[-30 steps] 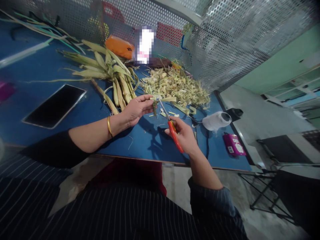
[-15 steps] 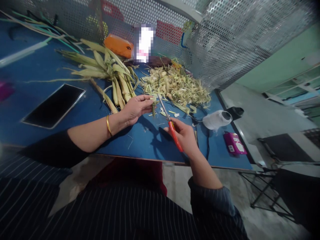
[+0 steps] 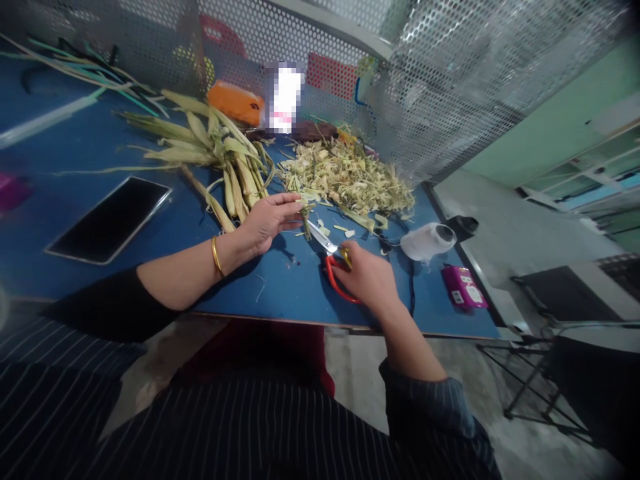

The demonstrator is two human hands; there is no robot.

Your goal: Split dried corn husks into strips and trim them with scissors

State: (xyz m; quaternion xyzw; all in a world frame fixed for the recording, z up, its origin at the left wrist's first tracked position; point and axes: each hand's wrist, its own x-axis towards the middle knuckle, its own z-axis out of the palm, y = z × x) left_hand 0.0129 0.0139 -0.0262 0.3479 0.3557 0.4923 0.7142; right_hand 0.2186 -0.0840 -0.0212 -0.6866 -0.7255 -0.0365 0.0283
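Note:
Between the fingertips of my left hand [image 3: 273,223] is a small bundle of green plant strips [image 3: 306,217], pinched near its top. My right hand [image 3: 367,270] grips red-handled scissors [image 3: 329,247] by the loops. Their blades point up and left, with the tips close beside the bundle's lower end; whether they touch it I cannot tell. Behind my left hand lie long dried corn husks [image 3: 240,163]. A heap of pale trimmed husk pieces [image 3: 350,173] spreads beyond the scissors, and small cut scraps [image 3: 340,229] are scattered in front of it.
On the blue table [image 3: 240,287], a smartphone [image 3: 110,220] lies to the left. At the right stand a white thread cone [image 3: 427,241] and a purple packet [image 3: 464,288]. An orange packet [image 3: 235,103] sits at the back against a perforated metal screen [image 3: 425,80].
The scissors have turned so that the blades tilt further left and nearer the bundle, their flat side now showing. My left hand keeps its pinch. The view has shifted slightly.

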